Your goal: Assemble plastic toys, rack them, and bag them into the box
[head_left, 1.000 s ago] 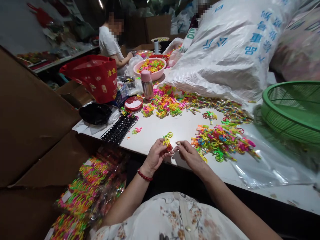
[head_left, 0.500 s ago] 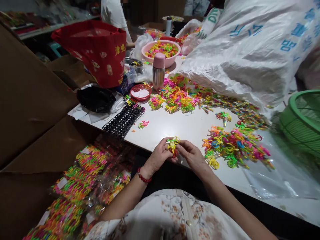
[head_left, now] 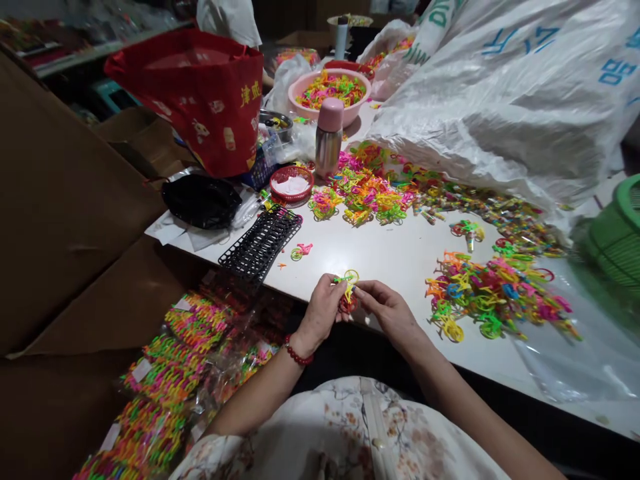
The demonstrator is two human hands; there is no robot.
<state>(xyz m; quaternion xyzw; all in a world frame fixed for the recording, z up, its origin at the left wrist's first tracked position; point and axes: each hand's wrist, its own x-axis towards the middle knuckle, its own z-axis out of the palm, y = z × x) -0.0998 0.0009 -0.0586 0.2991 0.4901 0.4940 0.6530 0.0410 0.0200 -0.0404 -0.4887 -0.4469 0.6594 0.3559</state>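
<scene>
My left hand (head_left: pixel 323 308) and my right hand (head_left: pixel 387 310) meet at the near edge of the white table (head_left: pixel 380 257). Both pinch one small yellow and red plastic toy bicycle (head_left: pixel 347 292) between their fingertips. A red bead bracelet (head_left: pixel 298 355) sits on my left wrist. Just to the right of my right hand lies a loose heap of coloured toy bicycles (head_left: pixel 493 293). A second heap (head_left: pixel 367 190) lies farther back, and a single green and pink toy bicycle (head_left: pixel 300 251) lies alone near the black tray.
A black plastic grid tray (head_left: pixel 261 245), a small red basket (head_left: pixel 291 184), a pink-capped flask (head_left: pixel 329 137), a pink bowl of toys (head_left: pixel 330 93) and a red bag (head_left: pixel 200 100) stand at the left and back. A big white sack (head_left: pixel 500 107) fills the right. Bagged toys (head_left: pixel 170 373) lie below left. Another person's white shirt (head_left: pixel 227 20) shows at the back.
My right hand closed in on the toy bicycle that my left hand held, and now both grip it. The view tilted down and drifted, so everything sits lower and farther right.
</scene>
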